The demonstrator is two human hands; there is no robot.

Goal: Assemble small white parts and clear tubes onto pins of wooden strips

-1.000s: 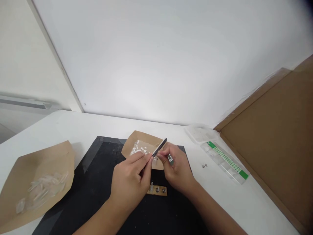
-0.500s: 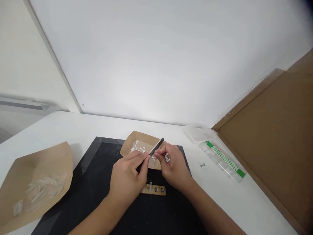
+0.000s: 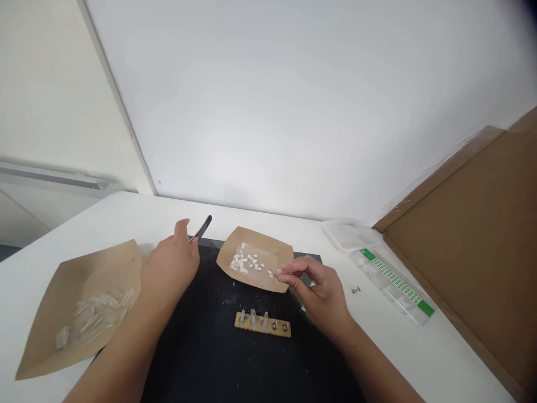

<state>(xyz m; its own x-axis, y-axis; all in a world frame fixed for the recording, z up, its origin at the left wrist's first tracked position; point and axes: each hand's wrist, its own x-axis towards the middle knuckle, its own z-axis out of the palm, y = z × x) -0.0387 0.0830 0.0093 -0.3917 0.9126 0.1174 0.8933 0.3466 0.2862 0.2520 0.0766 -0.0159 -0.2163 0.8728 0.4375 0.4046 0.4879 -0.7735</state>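
My left hand [image 3: 170,267] is closed around a slim black nail file [image 3: 203,228], whose rounded end points up and right above the back edge of the black mat. My right hand [image 3: 315,288] pinches thumb and forefinger together at the right rim of a brown paper tray [image 3: 230,254]. Whatever is between those fingertips is too small to make out. Small white oval pieces [image 3: 241,262] are scattered in that tray. In front of it lies a tan strip [image 3: 262,331] bearing several metal holders, with clear nail tips [image 3: 253,318] upright on the left ones.
A larger brown paper tray [image 3: 46,319] at left contains clear nail tips [image 3: 94,316]. The black mat [image 3: 201,358] covers the middle of the white table [image 3: 394,341]. At right are a clear case with a green label [image 3: 394,285], a small metal part [image 3: 356,290] and a translucent container [image 3: 346,234].
My hands have moved apart. The left has swung left and up with the nail file; the right has shifted slightly right and down beside the small tray, uncovering the tan strip.
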